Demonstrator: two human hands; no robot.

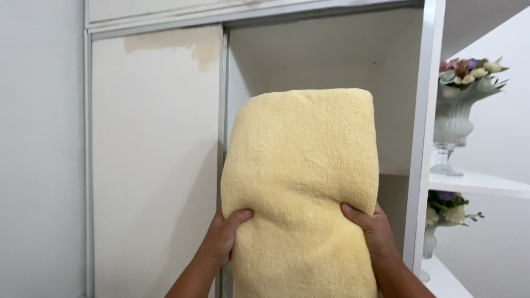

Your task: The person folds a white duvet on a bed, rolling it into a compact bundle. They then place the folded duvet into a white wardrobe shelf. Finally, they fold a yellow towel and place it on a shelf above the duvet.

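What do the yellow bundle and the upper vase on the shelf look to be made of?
Bundle: soft terry or fleece fabric, matte, judging by its nubby pile and the dents under both thumbs. Left hand and right hand grip it. Vase: probably glass or glazed ceramic; white body, clear shiny stem.

Your left hand (223, 236) is gripping at the lower left, thumb across the front. Your right hand (374, 229) is mirroring it opposite. Both forearms are rising from below, converging upward.
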